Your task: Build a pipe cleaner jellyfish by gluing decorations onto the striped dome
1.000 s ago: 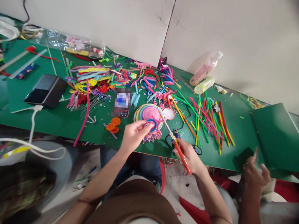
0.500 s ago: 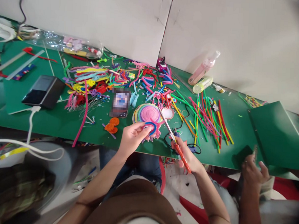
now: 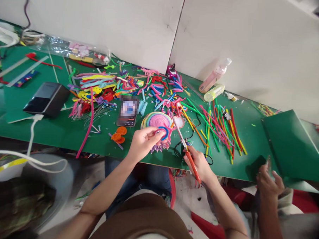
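My left hand pinches a small pipe-cleaner piece with blue, red and pink loops, held just above the green table's front edge. Behind it lies a round coiled disc of pink and rainbow pipe cleaners. My right hand is closed on orange-handled scissors, whose blades point up and left toward the held piece. Pink fringe hangs under the piece.
Heaps of coloured pipe cleaners cover the green table. A phone, orange coils, a black box with white cable, two bottles and a green folder lie about. Another person's hand is at right.
The view has shifted slightly. My left hand has lifted the piece a little toward the disc, and the scissors have edged left and closer to it.
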The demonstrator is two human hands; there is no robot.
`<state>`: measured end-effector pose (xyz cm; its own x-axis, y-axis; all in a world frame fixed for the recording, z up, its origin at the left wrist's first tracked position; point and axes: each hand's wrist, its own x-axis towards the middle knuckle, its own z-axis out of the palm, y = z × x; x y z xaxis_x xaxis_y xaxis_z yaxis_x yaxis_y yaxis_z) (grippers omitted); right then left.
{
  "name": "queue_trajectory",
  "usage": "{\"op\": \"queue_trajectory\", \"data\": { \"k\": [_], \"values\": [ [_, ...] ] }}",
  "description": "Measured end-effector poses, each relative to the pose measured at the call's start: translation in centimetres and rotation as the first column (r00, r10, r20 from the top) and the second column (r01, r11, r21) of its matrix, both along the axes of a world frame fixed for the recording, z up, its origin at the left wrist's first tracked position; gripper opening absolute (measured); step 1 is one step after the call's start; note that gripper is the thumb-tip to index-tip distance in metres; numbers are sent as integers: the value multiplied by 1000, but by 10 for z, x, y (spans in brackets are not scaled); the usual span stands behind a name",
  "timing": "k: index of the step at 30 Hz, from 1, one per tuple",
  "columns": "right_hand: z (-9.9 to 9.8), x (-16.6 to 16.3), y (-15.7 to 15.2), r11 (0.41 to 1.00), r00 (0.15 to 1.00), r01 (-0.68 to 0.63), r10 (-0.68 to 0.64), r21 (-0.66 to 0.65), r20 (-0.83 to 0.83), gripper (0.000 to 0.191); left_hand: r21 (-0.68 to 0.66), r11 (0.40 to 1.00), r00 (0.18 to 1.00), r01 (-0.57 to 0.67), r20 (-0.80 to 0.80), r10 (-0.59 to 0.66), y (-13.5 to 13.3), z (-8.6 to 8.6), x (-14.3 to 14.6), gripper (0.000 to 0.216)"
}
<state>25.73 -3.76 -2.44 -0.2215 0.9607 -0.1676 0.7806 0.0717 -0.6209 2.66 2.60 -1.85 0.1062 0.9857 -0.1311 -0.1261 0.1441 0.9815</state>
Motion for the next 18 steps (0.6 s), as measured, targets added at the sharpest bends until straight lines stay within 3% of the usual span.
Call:
{"op": "queue_trajectory", "data": {
  "k": [4, 8, 11, 14, 16, 18],
  "values": [
    [-7, 9, 9, 981, 986, 164, -164, 103, -2, 32, 59, 998, 1000, 25, 8, -26, 23, 10, 16, 32],
    [-17, 49, 25, 943, 948, 269, -295, 197, 117, 35, 109, 994, 999, 32, -44, -27, 41, 18, 28, 35],
    [-29, 101, 31, 908, 841, 360, -415, 214, 347, 32, 165, 986, 992, -14, -119, 34, 46, 9, 19, 36],
    [-46, 152, 27, 872, 762, 427, -490, 239, 424, 33, 204, 978, 988, -36, -141, 66, 44, -8, 0, 35],
    [-57, 176, 24, 869, 806, 376, -478, 322, 349, 37, 186, 979, 986, -89, -125, 113, 41, -17, -13, 34],
    [-64, 187, 20, 885, 848, 332, -431, 326, 308, 38, 147, 977, 980, -154, -104, 170, 36, -24, -25, 34]
  ]
}}
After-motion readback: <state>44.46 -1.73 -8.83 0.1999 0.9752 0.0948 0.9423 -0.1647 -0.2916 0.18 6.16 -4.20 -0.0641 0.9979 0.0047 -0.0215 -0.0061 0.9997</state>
